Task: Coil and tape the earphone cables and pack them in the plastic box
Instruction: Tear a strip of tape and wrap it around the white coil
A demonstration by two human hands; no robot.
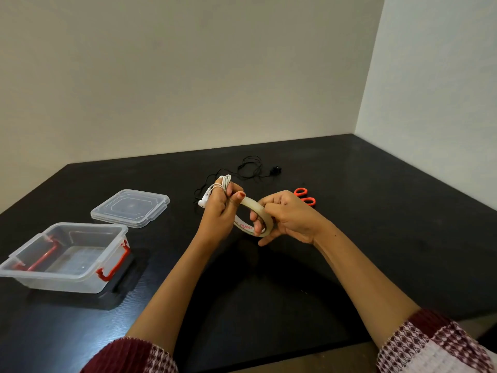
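A white earphone cable (222,185) is coiled around the fingers of my left hand (221,208), with an earbud hanging at the left. The thumb of that hand presses on the rim of a clear tape roll (255,219). My right hand (286,217) grips the roll, fingers through its hole. A black earphone cable (248,168) lies loose on the dark table behind my hands. The clear plastic box (70,254) with red latches stands open at the left.
The box's clear lid (131,208) lies flat behind the box. Orange-handled scissors (304,196) rest on the black table (390,211) just beyond my right hand. White walls close the table at the back and right.
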